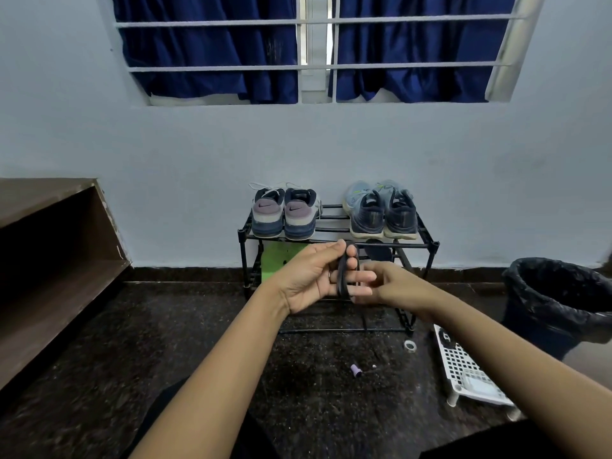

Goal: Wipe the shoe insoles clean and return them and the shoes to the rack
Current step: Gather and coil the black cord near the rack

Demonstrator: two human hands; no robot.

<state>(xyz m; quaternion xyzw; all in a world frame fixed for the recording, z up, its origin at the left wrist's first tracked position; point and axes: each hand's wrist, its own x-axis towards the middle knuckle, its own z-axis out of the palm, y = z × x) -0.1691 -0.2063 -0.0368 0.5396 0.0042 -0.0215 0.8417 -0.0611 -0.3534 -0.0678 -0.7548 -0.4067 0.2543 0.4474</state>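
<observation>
We see a black insole (343,276) held upright, edge-on, just before the rack (414,244). On its top shelf, grey-purple shoes (285,214) stand left, blue shoes (381,211) right, heels outward.

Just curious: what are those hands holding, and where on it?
What looks like a dark insole, edge-on. The left hand grips its upper part; the right hand holds its lower end.

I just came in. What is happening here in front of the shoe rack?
A person facing the black rack holds a dark insole edge-on in the left hand. The right hand meets its lower end, but its grip is unclear. A grey pair and a blue pair of sneakers stand on the top shelf, heels toward the camera.
</observation>
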